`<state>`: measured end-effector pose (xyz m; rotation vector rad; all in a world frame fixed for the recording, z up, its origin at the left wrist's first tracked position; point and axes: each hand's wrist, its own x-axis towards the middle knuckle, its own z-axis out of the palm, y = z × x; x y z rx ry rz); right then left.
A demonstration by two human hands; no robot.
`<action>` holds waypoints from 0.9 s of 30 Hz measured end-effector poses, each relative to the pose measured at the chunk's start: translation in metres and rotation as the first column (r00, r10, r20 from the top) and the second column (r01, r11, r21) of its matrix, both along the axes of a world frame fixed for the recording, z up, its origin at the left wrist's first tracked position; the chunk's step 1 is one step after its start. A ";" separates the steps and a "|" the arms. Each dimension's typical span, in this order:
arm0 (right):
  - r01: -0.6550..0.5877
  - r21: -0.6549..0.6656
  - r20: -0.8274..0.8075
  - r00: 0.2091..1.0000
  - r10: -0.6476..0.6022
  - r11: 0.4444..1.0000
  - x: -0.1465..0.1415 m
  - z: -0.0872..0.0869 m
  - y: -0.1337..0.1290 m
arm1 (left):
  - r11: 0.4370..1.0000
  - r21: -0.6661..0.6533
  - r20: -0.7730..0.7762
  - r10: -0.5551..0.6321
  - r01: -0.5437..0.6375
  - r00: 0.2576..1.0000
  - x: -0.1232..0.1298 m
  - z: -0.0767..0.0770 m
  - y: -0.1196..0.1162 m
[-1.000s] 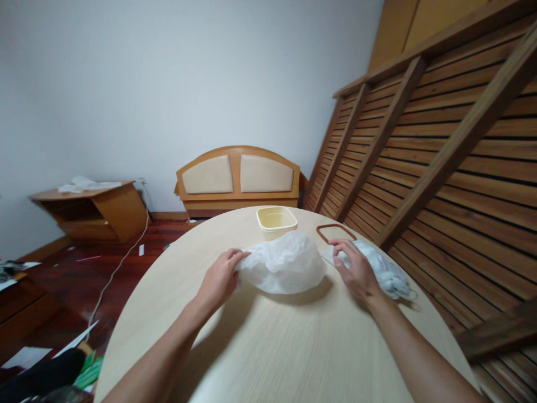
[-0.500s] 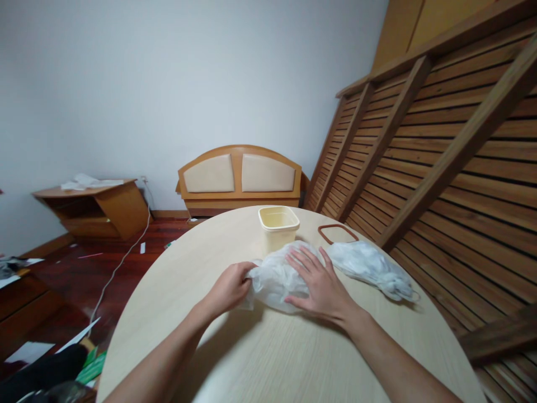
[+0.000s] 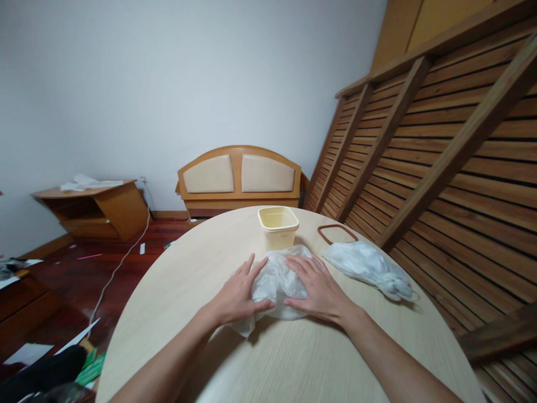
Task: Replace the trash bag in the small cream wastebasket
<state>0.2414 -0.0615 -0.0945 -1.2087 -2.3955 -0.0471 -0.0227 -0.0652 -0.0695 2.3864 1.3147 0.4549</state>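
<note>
A crumpled, translucent white plastic bag [image 3: 277, 282] lies on the round pale table [image 3: 201, 246], between my two hands. My left hand [image 3: 241, 294] rests against the bag's left side, thumb and fingers spread. On the bag's right side lies my right hand [image 3: 316, 285], its fingers also apart. Just behind the bag stands a pale yellow, square plastic tub [image 3: 278, 226] without a lid on it. To the right, a second bundled white bag [image 3: 369, 267] lies near a brown rounded-square ring [image 3: 322, 235].
A slatted wooden frame [image 3: 419, 151] leans along the right side of the table. Behind the table is a headboard [image 3: 237, 196]. A low wooden cabinet [image 3: 121, 210] and a white cable [image 3: 119, 267] are at the left.
My left hand has let go of the bag's gathered left end and now lies open against it. The bag's near left edge has spread toward me. My right hand has barely moved.
</note>
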 end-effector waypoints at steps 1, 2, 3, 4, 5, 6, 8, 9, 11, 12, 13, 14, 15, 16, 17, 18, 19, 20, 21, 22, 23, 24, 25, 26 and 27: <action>0.005 0.041 -0.006 1.000 -0.005 0.999 -0.001 0.004 -0.002 | 1.000 -0.016 -0.026 0.012 -0.012 1.000 0.002 -0.004 0.000; 0.005 0.082 -0.010 1.000 -0.004 0.997 -0.003 0.008 -0.004 | 1.000 -0.019 -0.051 0.015 -0.016 0.999 0.003 -0.008 0.001; -0.008 0.118 -0.010 1.000 0.009 0.993 -0.005 0.011 -0.006 | 1.000 -0.011 -0.069 0.006 -0.007 0.998 0.004 -0.012 0.002; -0.033 0.143 -0.001 0.999 0.034 0.989 -0.007 0.014 -0.008 | 1.000 0.003 -0.082 -0.016 0.016 0.997 0.004 -0.015 0.002; -0.066 0.152 0.016 0.998 0.065 0.986 -0.009 0.015 -0.010 | 0.999 0.021 -0.087 -0.047 0.049 0.995 0.004 -0.017 0.003; -0.098 0.146 0.039 0.995 0.094 0.984 -0.011 0.015 -0.012 | 0.995 0.040 -0.089 -0.085 0.088 0.992 0.004 -0.017 0.003; -0.136 0.094 0.091 0.988 0.127 0.986 -0.013 0.013 -0.014 | 0.982 0.058 -0.090 -0.174 0.180 0.981 0.004 -0.014 0.002; -0.134 0.055 0.115 0.985 0.127 0.989 -0.014 0.010 -0.014 | 0.972 0.052 -0.092 -0.222 0.227 0.971 0.005 -0.011 0.001; -0.098 -0.027 0.148 0.984 0.101 0.995 -0.012 0.004 -0.013 | 0.954 0.034 -0.091 -0.293 0.297 0.952 0.005 -0.004 0.000; -0.076 -0.066 0.158 0.984 0.086 0.995 -0.010 0.002 -0.012 | 0.948 0.028 -0.088 -0.313 0.316 0.946 0.004 -0.001 -0.001; -0.057 -0.099 0.163 0.984 0.072 0.993 -0.008 0.001 -0.011 | 0.944 0.027 -0.085 -0.327 0.330 0.941 0.004 0.001 -0.001; -0.040 -0.127 0.163 0.985 0.061 0.991 -0.007 0.000 -0.010 | 0.939 0.034 -0.083 -0.339 0.342 0.937 0.003 0.003 0.000; -0.026 -0.150 0.162 0.986 0.050 0.988 -0.005 0.000 -0.009 | 0.934 0.045 -0.082 -0.351 0.355 0.933 0.002 0.003 0.000; -0.013 -0.173 0.160 0.986 0.042 0.985 -0.004 0.001 -0.009 | 0.929 0.054 -0.084 -0.361 0.366 0.929 0.001 0.003 0.000; -0.002 -0.198 0.158 0.987 0.034 0.980 -0.003 0.002 -0.009 | 0.926 0.057 -0.089 -0.368 0.373 0.926 0.000 0.003 0.001; 0.009 -0.225 0.157 0.987 0.028 0.974 -0.003 0.003 -0.009 | 0.928 0.050 -0.095 -0.365 0.370 0.926 -0.001 0.002 0.001; 0.019 -0.253 0.155 0.988 0.021 0.967 -0.002 0.004 -0.009 | 0.934 0.026 -0.103 -0.352 0.357 0.930 -0.002 0.001 0.001; 0.028 -0.280 0.153 0.988 0.016 0.960 -0.001 0.005 -0.008 | 0.943 -0.007 -0.111 -0.331 0.333 0.937 -0.003 0.000 0.001; 0.035 -0.303 0.148 0.989 0.011 0.952 0.001 0.005 -0.008 | 0.951 -0.041 -0.118 -0.310 0.308 0.943 -0.004 -0.001 0.001; 0.038 -0.322 0.140 0.990 0.008 0.946 0.002 0.006 -0.007 | 0.957 -0.068 -0.121 -0.289 0.283 0.950 -0.004 -0.001 0.002; 0.038 -0.335 0.130 0.991 0.007 0.941 0.004 0.006 -0.006 | 0.961 -0.086 -0.117 -0.273 0.264 0.955 -0.005 -0.002 0.002; 0.033 -0.343 0.118 0.993 0.008 0.939 0.006 0.007 -0.006 | 0.963 -0.093 -0.109 -0.260 0.251 0.959 -0.006 -0.002 0.003; 0.024 -0.343 0.103 0.995 0.012 0.939 0.008 0.008 -0.005 | 0.966 -0.092 -0.098 -0.251 0.243 0.963 -0.006 -0.003 0.004; 0.012 -0.336 0.088 0.996 0.019 0.942 0.009 0.009 -0.004 | 0.968 -0.087 -0.085 -0.242 0.235 0.966 -0.007 -0.003 0.006; -0.002 -0.323 0.074 0.997 0.027 0.946 0.010 0.010 -0.004 | 0.970 -0.082 -0.075 -0.236 0.230 0.969 -0.009 -0.004 0.007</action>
